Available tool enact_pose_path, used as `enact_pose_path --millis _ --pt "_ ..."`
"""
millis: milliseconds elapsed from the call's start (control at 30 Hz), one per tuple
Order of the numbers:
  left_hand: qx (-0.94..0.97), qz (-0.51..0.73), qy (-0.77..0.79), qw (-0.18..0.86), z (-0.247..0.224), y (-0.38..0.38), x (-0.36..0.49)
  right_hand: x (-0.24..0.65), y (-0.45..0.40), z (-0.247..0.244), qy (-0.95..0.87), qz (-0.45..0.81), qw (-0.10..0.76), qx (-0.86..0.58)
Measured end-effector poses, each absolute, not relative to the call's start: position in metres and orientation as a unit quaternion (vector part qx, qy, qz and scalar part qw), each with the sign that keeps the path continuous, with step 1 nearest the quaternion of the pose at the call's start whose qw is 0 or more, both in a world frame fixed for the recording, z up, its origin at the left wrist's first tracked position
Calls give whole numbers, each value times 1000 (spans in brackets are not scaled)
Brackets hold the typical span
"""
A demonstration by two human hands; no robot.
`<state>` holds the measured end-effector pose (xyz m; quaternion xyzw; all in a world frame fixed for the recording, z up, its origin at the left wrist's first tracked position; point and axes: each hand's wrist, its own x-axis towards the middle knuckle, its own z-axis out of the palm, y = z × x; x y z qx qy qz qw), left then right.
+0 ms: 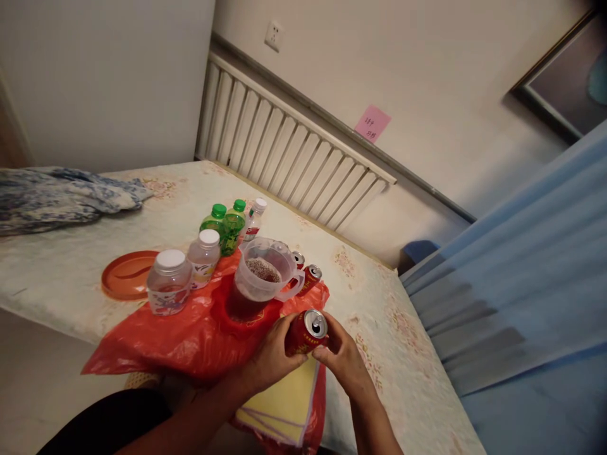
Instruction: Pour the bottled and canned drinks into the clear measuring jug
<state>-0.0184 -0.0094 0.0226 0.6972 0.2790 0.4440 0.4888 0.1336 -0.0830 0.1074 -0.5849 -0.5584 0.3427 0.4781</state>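
Note:
Between my two hands is a red drink can (303, 333), its top opened and tilted toward me. My left hand (277, 351) wraps the can's left side, and my right hand (341, 351) grips it from the right. Just beyond stands a clear plastic pitcher (258, 284) partly filled with dark, foamy liquid, its handle toward the right. Behind the pitcher's handle are another opened red can (310, 278) and a further can (298, 259), partly hidden. A yellow cloth (284, 404) lies under my hands on a red plastic bag (165, 344).
Left of the pitcher stand two white-lidded jars (169, 284), an orange lid or tray (126, 275), green-capped bottles (232, 230) and a white-capped bottle (255, 220). A patterned cloth (71, 196) lies far left. A radiator (294, 145) lines the wall; a blue curtain (512, 272) hangs right.

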Motion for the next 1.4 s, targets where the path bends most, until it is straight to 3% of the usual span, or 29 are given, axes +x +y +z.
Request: enact_pose_path --millis 200,667,900,1133,1400 --pt "698 449 266 489 23 -10 -20 131 -90 99 -517 380 522 -563" --pt "676 434 235 547 36 1 -24 108 -81 101 -532 233 506 -638" --pt "609 382 154 678 35 4 -26 103 -77 101 -505 218 523 -652" --pt "482 283 53 827 22 12 -25 110 -78 103 -441 304 593 -601" --pt "404 279 1 871 31 10 -26 128 -81 101 -405 349 632 -561"
